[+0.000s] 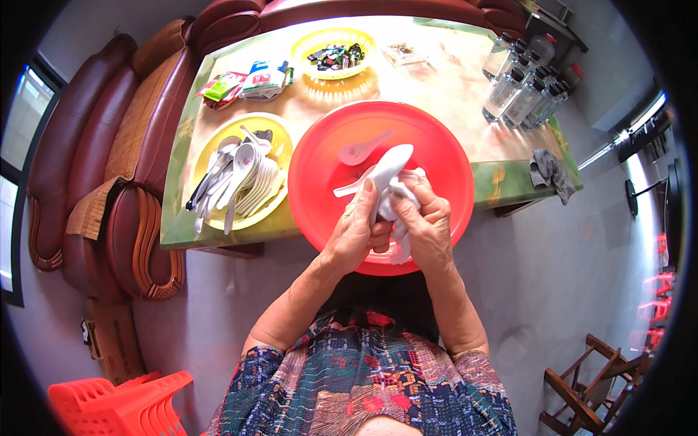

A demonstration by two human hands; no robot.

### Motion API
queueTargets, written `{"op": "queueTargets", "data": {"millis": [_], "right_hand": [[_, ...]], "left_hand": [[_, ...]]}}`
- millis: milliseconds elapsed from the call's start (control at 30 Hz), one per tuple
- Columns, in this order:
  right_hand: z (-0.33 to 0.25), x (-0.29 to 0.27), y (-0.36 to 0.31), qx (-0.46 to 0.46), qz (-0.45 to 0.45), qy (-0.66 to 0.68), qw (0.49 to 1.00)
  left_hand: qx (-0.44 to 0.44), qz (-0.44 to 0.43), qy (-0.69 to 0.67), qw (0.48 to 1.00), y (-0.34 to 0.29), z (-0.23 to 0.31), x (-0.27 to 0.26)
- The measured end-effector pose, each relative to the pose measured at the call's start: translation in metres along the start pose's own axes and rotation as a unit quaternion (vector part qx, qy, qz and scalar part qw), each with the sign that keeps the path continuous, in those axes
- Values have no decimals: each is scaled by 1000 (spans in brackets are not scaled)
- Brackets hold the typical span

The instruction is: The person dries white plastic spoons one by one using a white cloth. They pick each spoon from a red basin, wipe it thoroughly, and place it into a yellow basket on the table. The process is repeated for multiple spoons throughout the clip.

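Note:
Over a large red basin [311,156], my left hand [352,231] grips a white soup spoon [395,157], its bowl pointing up and away. Another thin white handle sticks out to the left by my left thumb; whether it belongs to a second held spoon I cannot make out. My right hand [427,231] is closed on a white cloth [401,251], bunched against the spoon. Beyond my hands, a pale soup spoon [356,153] lies in the basin. To the left, a yellow basket [279,138] holds a pile of spoons [241,171], mostly white.
At the back of the stone-topped table [491,185] stand packets [265,78] and a yellow basket [299,49] of small dark packages. Glass bottles [502,94] crowd the right end, near a grey rag [550,174]. A sofa [123,138] lines the left; a wooden stool [590,385] stands lower right.

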State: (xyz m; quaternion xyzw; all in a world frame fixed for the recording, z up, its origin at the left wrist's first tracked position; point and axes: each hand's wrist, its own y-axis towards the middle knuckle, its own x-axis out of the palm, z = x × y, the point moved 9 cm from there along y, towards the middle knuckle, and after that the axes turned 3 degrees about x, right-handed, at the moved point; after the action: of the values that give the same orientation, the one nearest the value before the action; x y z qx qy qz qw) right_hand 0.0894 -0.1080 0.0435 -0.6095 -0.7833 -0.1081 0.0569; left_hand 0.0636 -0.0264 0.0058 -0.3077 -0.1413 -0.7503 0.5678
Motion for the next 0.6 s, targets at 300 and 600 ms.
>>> {"op": "queueTargets", "data": {"millis": [300, 600], "right_hand": [[-13, 20, -14, -104, -36, -244, 963], [-15, 41, -41, -155, -136, -350, 914]], "left_hand": [[125, 53, 7, 991, 13, 7, -12], [93, 55, -156, 982, 12, 5, -22]]}}
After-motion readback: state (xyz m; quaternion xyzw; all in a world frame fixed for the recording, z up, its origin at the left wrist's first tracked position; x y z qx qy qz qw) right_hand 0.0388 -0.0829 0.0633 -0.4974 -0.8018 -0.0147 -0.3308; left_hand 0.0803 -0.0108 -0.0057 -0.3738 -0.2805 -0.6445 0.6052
